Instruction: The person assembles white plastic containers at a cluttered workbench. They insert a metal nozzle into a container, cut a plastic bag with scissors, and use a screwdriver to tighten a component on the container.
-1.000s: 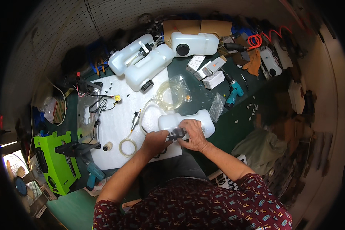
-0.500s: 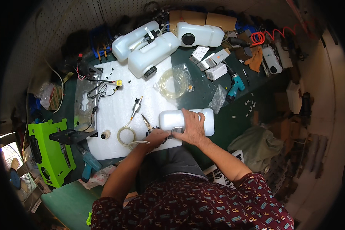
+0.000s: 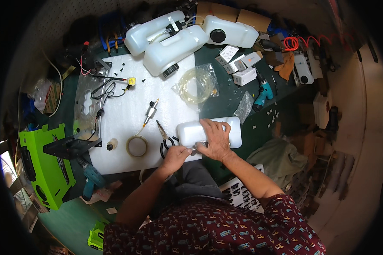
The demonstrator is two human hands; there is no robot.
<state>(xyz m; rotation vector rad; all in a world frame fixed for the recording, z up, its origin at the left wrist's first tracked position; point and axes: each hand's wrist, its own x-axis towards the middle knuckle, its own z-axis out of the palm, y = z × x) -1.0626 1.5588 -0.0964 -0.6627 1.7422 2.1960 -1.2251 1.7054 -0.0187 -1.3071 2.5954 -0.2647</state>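
A white translucent plastic tank (image 3: 187,132) lies at the bench's near edge. My right hand (image 3: 217,142) spreads over its top, fingers on the far side, gripping it, with the thumb by a small fitting on the near side. My left hand (image 3: 174,159) is closed in a pinch beside that fitting, on what looks like the end of a clear tube (image 3: 142,175); the fingers partly hide it. Black-handled pliers (image 3: 162,132) lie open just beyond my left hand. A coiled hose (image 3: 128,148) runs to a small metal cylindrical pump (image 3: 151,111) farther off.
Several similar tanks (image 3: 161,57) stand at the back, near small white boxes (image 3: 245,76). A bagged tube coil (image 3: 195,87) lies mid-bench. A teal drill (image 3: 264,91) is at right, another (image 3: 93,176) at left. A metal bracket (image 3: 87,108) with wiring and a green panel (image 3: 44,165) occupy the left.
My left hand has turned and stays by the tank's fitting. The loose tube has dropped from above my left wrist to below it. The whole view has shifted slightly.
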